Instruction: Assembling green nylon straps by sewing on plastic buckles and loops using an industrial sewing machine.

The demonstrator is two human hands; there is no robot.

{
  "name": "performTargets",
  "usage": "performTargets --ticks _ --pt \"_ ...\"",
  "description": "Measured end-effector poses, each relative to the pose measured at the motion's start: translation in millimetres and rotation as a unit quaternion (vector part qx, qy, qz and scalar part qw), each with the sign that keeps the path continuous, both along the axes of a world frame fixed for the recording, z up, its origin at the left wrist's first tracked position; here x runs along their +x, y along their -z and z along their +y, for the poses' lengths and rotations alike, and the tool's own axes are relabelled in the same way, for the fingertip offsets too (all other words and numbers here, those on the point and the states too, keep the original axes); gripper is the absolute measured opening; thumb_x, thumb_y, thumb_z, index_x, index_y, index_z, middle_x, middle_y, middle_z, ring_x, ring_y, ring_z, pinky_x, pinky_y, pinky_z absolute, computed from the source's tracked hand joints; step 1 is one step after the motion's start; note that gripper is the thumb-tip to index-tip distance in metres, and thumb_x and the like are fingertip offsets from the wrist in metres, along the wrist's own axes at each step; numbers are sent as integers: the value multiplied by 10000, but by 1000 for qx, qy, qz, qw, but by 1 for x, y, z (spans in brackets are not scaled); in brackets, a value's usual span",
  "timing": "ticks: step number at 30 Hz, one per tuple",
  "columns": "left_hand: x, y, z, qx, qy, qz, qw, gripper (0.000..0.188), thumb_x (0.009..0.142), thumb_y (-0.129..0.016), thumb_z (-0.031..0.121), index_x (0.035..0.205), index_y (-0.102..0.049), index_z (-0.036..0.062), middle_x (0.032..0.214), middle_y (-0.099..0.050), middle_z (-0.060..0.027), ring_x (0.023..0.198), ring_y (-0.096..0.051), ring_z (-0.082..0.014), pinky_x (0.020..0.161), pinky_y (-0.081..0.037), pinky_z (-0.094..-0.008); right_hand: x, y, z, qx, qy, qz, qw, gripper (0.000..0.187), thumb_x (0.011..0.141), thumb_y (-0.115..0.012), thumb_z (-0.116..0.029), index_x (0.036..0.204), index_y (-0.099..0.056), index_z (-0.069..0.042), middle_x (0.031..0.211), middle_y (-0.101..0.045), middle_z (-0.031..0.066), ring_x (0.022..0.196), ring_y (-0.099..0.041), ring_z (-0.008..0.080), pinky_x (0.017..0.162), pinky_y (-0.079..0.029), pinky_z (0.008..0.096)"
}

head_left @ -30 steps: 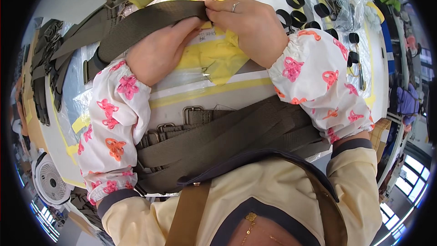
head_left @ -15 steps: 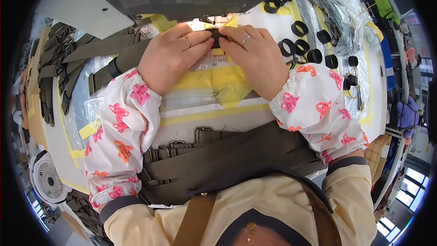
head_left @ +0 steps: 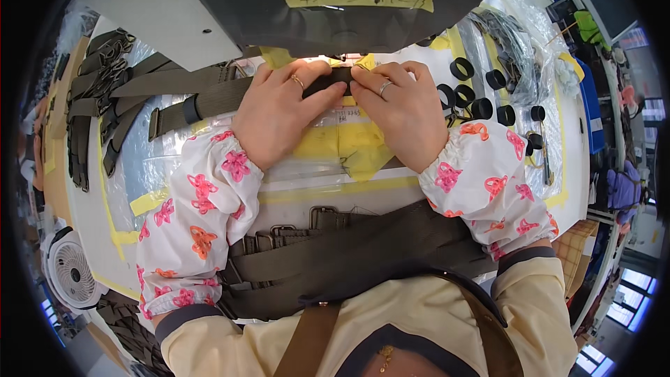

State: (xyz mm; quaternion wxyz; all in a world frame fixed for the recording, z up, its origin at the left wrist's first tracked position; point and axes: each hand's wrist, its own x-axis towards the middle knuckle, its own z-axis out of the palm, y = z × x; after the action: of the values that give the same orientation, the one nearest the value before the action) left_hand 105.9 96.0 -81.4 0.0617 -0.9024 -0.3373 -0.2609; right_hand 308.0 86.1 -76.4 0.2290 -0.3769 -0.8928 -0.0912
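Both hands are at the work spot under a dark sewing machine head [head_left: 314, 24], pressing on a dark olive webbing strap [head_left: 223, 101]. My left hand [head_left: 272, 119] lies over the strap, index finger and thumb parted along its end. Beside it, the fingertips of my right hand [head_left: 405, 115] pinch the strap's right end. A black loop [head_left: 190, 109] sits around the strap further left, near its buckle end. The needle area is lit but largely hidden by the machine head and my fingers.
More webbing straps [head_left: 101, 77] with metal buckles lie at the left. Several black rings [head_left: 481, 108] are scattered at the right beside plastic bags [head_left: 523, 42]. Wide dark straps [head_left: 349, 251] lie across the near table edge. A white fan [head_left: 73, 272] stands at lower left.
The view has shifted, so more of the machine head with its yellow note shows. My left thumb and index finger are further apart, with more of the strap visible between them.
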Motion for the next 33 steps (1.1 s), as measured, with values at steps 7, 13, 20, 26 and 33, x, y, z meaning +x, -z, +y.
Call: performTargets --ticks 7,13,20,26,33 --pt "-2 10 5 -76 -5 -77 994 291 702 -618 47 986 -646 107 1056 -610 -94 873 -606 -283 715 -497 -346 0 1 4 4 0 -19 1000 217 711 -594 -79 920 -642 -49 1038 -632 16 928 -555 165 883 -373 393" --pt "-4 6 5 -64 -5 -48 997 268 710 -606 31 969 -644 86 1057 -614 -52 905 -604 -249 707 -494 -341 0 -6 3 0 10 -69 998 262 674 -617 -71 934 -649 -68 1031 -638 -5 941 -546 170 956 -337 458" --pt "-16 14 17 -73 19 -15 997 332 732 -538 -25 1027 -627 97 1116 -604 -33 965 -588 -215 641 -426 -325 5 -5 11 -32 2 -84 996 356 653 -609 -20 1002 -637 -87 1080 -634 -20 1005 -514 173 991 -292 495" --pt "-17 16 31 -108 8 -49 993 361 726 -531 -18 1042 -627 129 1038 -632 -41 825 -617 -246 628 -456 -353 8 0 28 -37 10 -94 995 400 659 -615 6 1046 -627 -95 1114 -622 -18 1026 -509 183 953 -301 453" --pt "-25 32 33 -134 -50 -18 990 355 772 -539 146 1102 -593 267 660 -600 -118 580 -599 -308 527 -479 -405 3 0 29 -92 -7 1 996 275 724 -569 -66 983 -654 -101 959 -658 5 1017 -518 194 1001 -255 498"
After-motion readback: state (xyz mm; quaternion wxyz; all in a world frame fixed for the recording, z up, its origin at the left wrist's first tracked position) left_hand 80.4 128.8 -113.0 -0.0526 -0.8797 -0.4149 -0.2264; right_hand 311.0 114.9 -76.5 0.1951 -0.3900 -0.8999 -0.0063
